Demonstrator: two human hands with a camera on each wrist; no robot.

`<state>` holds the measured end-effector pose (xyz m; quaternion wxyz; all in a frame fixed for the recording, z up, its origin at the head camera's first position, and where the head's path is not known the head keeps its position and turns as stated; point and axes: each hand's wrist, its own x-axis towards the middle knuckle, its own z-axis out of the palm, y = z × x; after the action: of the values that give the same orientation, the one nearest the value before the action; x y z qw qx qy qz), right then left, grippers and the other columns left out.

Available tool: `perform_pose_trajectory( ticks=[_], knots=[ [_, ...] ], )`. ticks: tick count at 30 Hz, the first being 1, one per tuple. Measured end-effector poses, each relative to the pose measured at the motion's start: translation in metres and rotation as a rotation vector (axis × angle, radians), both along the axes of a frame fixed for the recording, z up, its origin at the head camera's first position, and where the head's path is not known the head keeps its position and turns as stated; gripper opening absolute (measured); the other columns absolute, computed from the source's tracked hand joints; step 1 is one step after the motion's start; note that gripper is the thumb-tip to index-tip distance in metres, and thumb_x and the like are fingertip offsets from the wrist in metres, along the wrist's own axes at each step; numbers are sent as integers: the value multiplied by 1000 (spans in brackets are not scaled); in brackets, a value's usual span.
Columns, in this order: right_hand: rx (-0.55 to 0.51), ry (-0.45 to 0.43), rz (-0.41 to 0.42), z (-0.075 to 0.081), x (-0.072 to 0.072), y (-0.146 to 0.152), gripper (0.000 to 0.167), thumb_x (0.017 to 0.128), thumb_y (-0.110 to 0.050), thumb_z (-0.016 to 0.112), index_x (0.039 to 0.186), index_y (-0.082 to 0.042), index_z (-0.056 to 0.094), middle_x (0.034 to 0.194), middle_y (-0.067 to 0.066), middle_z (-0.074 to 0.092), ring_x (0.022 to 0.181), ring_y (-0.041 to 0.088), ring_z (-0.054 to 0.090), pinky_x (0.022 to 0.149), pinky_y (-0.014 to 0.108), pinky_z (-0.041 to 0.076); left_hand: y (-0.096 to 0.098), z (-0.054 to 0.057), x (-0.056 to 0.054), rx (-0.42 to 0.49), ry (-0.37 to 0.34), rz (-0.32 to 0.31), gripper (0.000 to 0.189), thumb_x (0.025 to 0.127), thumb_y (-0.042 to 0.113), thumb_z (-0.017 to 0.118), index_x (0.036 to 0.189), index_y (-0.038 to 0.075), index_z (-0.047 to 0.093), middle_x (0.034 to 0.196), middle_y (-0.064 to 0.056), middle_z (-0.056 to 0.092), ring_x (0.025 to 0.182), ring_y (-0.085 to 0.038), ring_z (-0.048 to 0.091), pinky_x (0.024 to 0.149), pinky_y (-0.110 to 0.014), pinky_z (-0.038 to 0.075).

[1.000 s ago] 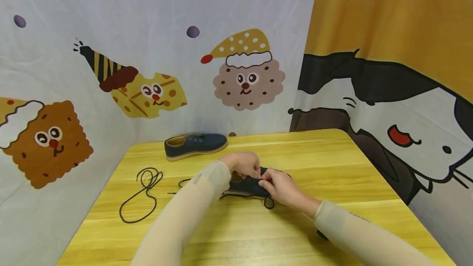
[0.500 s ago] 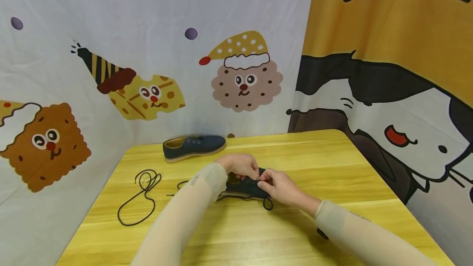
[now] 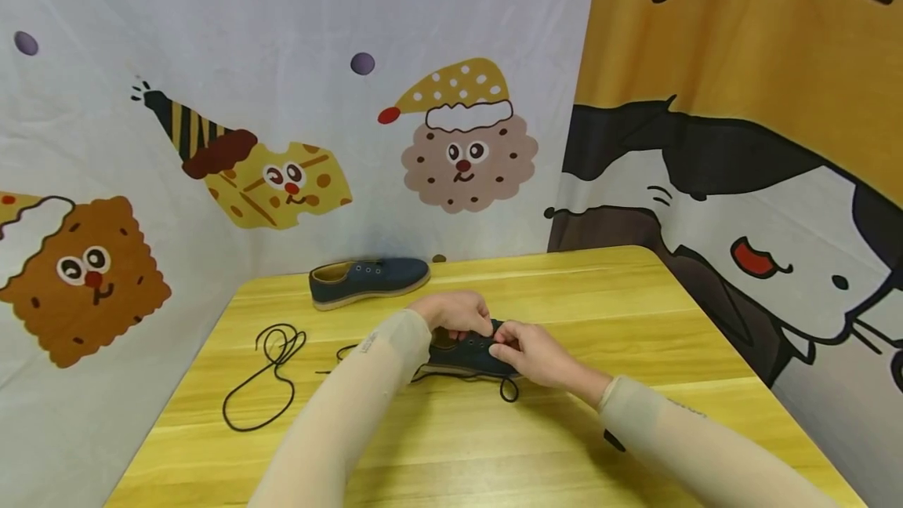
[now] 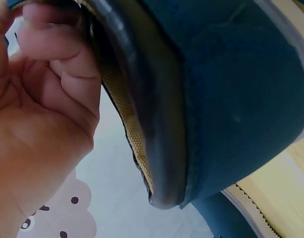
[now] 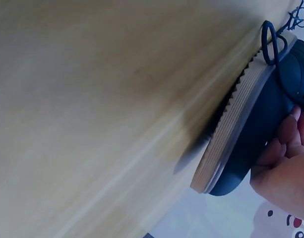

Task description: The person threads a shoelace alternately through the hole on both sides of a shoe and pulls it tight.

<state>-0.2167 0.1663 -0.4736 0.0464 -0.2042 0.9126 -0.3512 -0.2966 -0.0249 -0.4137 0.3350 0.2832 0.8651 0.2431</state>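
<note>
A dark blue lace-up shoe [image 3: 462,357] with a pale sole sits between my hands, toe to the right. At its front opening, the left hand [image 3: 455,312] has curled fingers and seems to pinch the upper; its fingertips are hidden behind the shoe's edge in the left wrist view. The right hand [image 3: 538,355] pinches at the eyelets from the toe side, where a black shoelace [image 5: 271,44] runs up to its fingers in the right wrist view. Exactly what lies between those fingertips is hidden. The lace also trails along the sole and forms a small loop in front.
A matching shoe [image 3: 370,282] without a lace stands at the back of the wooden table [image 3: 451,445]. A second black shoelace [image 3: 261,382] lies looped at the left. Under the right sleeve is a partly hidden dark object [image 3: 614,440]. A patterned curtain [image 3: 303,61] borders the back.
The head view has shifted slightly. Both hands stay at the shoe's eyelets, with only small finger movements; the shoe and the laces keep their places.
</note>
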Motion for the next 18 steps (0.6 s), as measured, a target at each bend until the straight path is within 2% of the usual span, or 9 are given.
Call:
perform_pose_trajectory(
  ticks=[3,6,10,12,14,16,18],
  knots=[
    [1,16,-13,0,-1,-1,11,98,-33,63,93,-23,60,75,-8,56,60,5,46,57,21,41,-1,-1,-1,-15,17,-1,28,99,28,57,73,23,66,53,4,40,45,-16,36,48,-31,39],
    [-3,24,-23,-1,-1,-2,13,97,-33,63,90,-22,60,73,-7,56,59,6,45,54,21,40,-3,-1,-2,-33,38,-18,21,99,36,59,86,29,74,53,5,40,44,-13,37,48,-29,42],
    [-16,22,-32,-3,-1,-1,13,96,-34,64,91,-23,60,74,-7,58,59,6,47,54,21,41,-4,-1,-2,-11,31,-10,19,96,39,63,88,28,76,54,5,43,46,-13,39,52,-32,43],
    [-30,17,-37,-3,0,0,12,96,-34,65,92,-23,60,76,-7,58,61,6,48,55,22,42,-4,-1,-1,31,6,35,21,98,36,61,90,23,75,58,3,48,49,-16,41,53,-34,42],
    [-51,11,-34,-3,1,1,12,96,-33,65,93,-23,61,76,-7,58,61,7,48,55,22,42,-6,0,-1,121,-6,103,23,101,33,57,95,19,74,68,-1,61,51,-19,47,54,-39,45],
    [-64,2,-27,-3,2,2,11,95,-33,66,95,-23,61,77,-6,59,61,7,49,55,23,43,-10,5,-2,250,-39,215,26,104,30,50,102,13,70,87,-5,71,56,-21,54,56,-41,48],
    [-70,-6,-19,-3,2,3,10,95,-32,66,95,-23,62,76,-6,59,60,7,48,55,23,43,-15,14,-6,409,-91,352,29,106,29,44,109,9,65,108,-9,74,61,-20,61,58,-39,52]
  ],
)
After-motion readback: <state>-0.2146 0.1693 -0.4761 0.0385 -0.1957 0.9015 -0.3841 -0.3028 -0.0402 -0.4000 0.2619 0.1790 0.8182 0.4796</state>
